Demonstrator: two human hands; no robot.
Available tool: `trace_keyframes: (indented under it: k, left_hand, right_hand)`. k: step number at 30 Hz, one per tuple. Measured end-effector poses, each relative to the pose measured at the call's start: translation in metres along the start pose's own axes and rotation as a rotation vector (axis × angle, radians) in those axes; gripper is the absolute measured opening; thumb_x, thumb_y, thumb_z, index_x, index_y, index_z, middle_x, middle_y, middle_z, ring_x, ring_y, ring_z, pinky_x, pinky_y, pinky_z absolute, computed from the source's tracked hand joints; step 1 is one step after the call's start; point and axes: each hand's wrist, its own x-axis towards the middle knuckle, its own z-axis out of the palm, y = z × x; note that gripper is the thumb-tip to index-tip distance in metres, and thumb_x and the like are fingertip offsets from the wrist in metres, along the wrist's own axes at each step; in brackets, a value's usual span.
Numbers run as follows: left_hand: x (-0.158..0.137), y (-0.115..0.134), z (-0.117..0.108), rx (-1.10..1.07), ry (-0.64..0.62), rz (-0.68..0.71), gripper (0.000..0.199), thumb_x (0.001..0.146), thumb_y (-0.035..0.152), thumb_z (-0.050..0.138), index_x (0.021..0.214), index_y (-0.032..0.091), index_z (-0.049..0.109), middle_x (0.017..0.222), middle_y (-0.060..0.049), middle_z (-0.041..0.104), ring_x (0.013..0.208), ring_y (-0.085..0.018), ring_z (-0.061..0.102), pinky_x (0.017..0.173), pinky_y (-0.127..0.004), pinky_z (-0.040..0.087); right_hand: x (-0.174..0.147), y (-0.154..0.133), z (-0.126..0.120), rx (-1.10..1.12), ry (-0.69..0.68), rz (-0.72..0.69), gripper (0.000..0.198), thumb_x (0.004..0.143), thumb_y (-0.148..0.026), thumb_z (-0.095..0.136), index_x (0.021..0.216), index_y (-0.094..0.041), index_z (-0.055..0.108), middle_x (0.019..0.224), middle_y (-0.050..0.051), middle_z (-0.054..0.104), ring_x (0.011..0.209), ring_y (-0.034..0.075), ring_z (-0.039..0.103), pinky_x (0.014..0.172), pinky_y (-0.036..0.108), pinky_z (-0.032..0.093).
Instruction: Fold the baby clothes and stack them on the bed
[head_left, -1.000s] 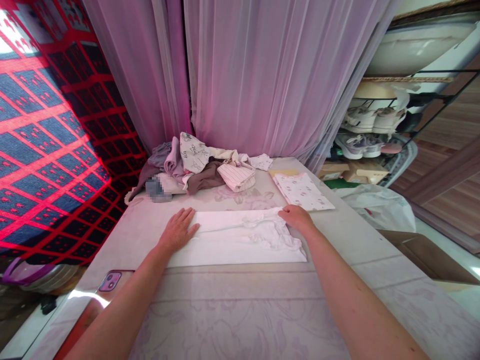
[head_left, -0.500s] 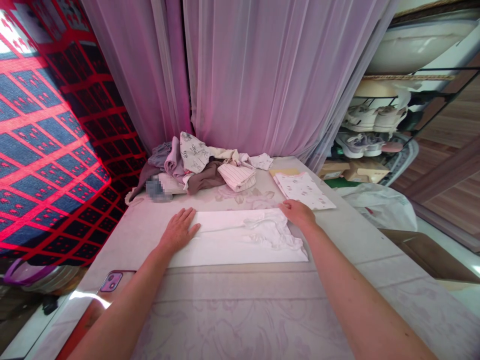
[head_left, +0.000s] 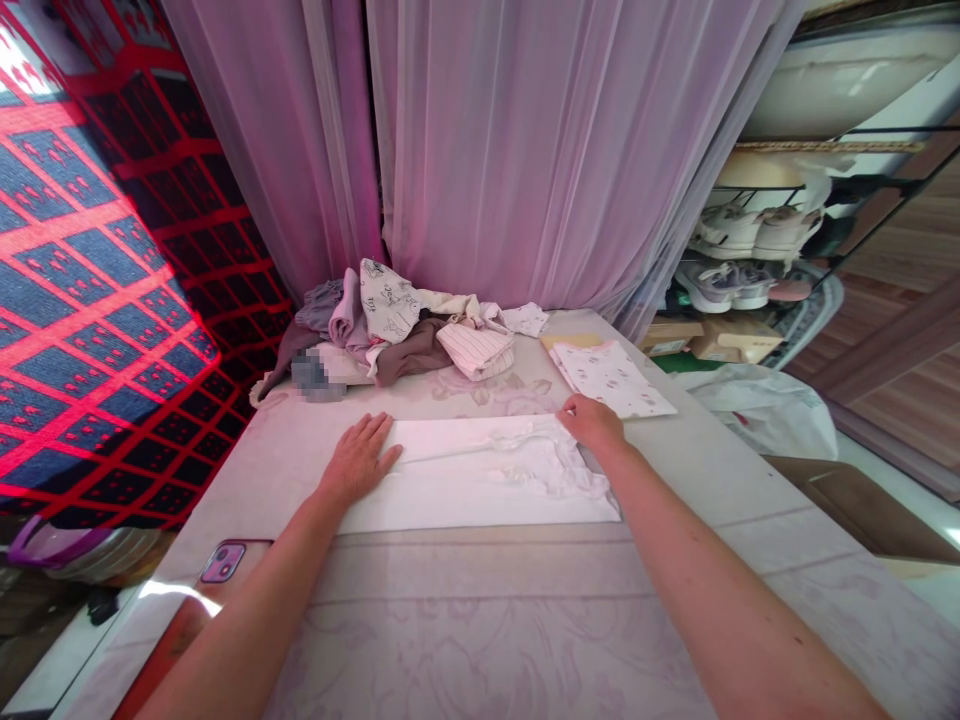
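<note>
A white garment (head_left: 480, 500) with a ruffled, crumpled part at its right end lies folded into a long strip on the table. My left hand (head_left: 361, 455) rests flat on its left end, fingers stretched out and thumb apart. At the far right corner, my right hand (head_left: 592, 425) is closed, pinching the garment's edge between thumb and fingers. Just beyond that hand lies a folded white cloth with a small print (head_left: 611, 378), with a yellowish piece (head_left: 574, 342) showing behind it.
Rumpled clothes (head_left: 420, 350) are heaped at the table's back left, before a purple curtain (head_left: 525, 150). A phone (head_left: 225, 562) lies near the left edge by my forearm. Right of the table stand a shoe rack (head_left: 757, 190) and a white plastic bag (head_left: 765, 405).
The view has shifted very slightly. Both hands keep their places on the white garment, which lies as before.
</note>
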Motion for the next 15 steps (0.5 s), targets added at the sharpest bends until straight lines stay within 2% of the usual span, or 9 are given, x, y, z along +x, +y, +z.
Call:
trace_keyframes:
  k: [3, 5, 7, 9, 11, 15]
  left_hand:
    - [0.000, 0.000, 0.000, 0.002, -0.011, -0.004, 0.062, 0.092, 0.054, 0.031, 0.139, 0.017, 0.047, 0.144, -0.010, 0.047, 0.136, -0.030, 0.038, 0.109, -0.046, 0.035]
    - [0.000, 0.001, -0.001, 0.002, -0.022, -0.005, 0.063, 0.092, 0.053, 0.031, 0.140, 0.016, 0.046, 0.145, -0.011, 0.046, 0.136, -0.031, 0.037, 0.110, -0.046, 0.034]
    - [0.000, 0.001, -0.002, 0.002, -0.031, -0.004, 0.063, 0.092, 0.053, 0.032, 0.140, 0.015, 0.046, 0.145, -0.011, 0.046, 0.136, -0.031, 0.036, 0.110, -0.046, 0.034]
    - [0.000, 0.001, -0.003, 0.004, -0.029, 0.000, 0.062, 0.092, 0.053, 0.032, 0.140, 0.015, 0.046, 0.145, -0.011, 0.046, 0.136, -0.031, 0.037, 0.109, -0.046, 0.034]
    - [0.000, 0.001, -0.002, 0.006, -0.015, 0.004, 0.061, 0.092, 0.053, 0.033, 0.139, 0.015, 0.047, 0.144, -0.011, 0.047, 0.135, -0.031, 0.038, 0.109, -0.047, 0.035]
    - [0.000, 0.000, 0.001, 0.000, 0.006, 0.002, 0.059, 0.092, 0.052, 0.034, 0.139, 0.019, 0.048, 0.144, -0.010, 0.047, 0.135, -0.030, 0.039, 0.108, -0.047, 0.036]
  right_hand:
    - [-0.011, -0.008, 0.000, 0.031, 0.137, -0.074, 0.030, 0.090, -0.032, 0.042, 0.107, -0.024, 0.066, 0.111, 0.007, 0.067, 0.101, 0.021, 0.060, 0.083, 0.029, 0.044]
    - [-0.023, -0.018, 0.004, 0.078, 0.212, -0.286, 0.037, 0.093, -0.029, 0.035, 0.115, -0.022, 0.063, 0.122, 0.008, 0.063, 0.111, 0.020, 0.057, 0.094, 0.029, 0.041]
    - [-0.037, -0.027, 0.012, 0.094, 0.151, -0.544, 0.041, 0.095, -0.031, 0.032, 0.123, -0.021, 0.060, 0.131, 0.007, 0.058, 0.121, 0.018, 0.051, 0.104, 0.030, 0.035]
    - [-0.049, -0.034, 0.022, 0.050, 0.040, -0.659, 0.043, 0.096, -0.033, 0.032, 0.130, -0.020, 0.056, 0.138, 0.007, 0.053, 0.128, 0.020, 0.046, 0.110, 0.035, 0.030]
    - [-0.055, -0.034, 0.030, -0.009, 0.002, -0.624, 0.045, 0.097, -0.034, 0.030, 0.134, -0.018, 0.052, 0.142, 0.008, 0.048, 0.133, 0.022, 0.040, 0.112, 0.041, 0.026]
    - [-0.053, -0.022, 0.035, -0.070, 0.046, -0.492, 0.046, 0.098, -0.034, 0.029, 0.134, -0.017, 0.050, 0.144, 0.010, 0.046, 0.134, 0.023, 0.039, 0.112, 0.043, 0.026]
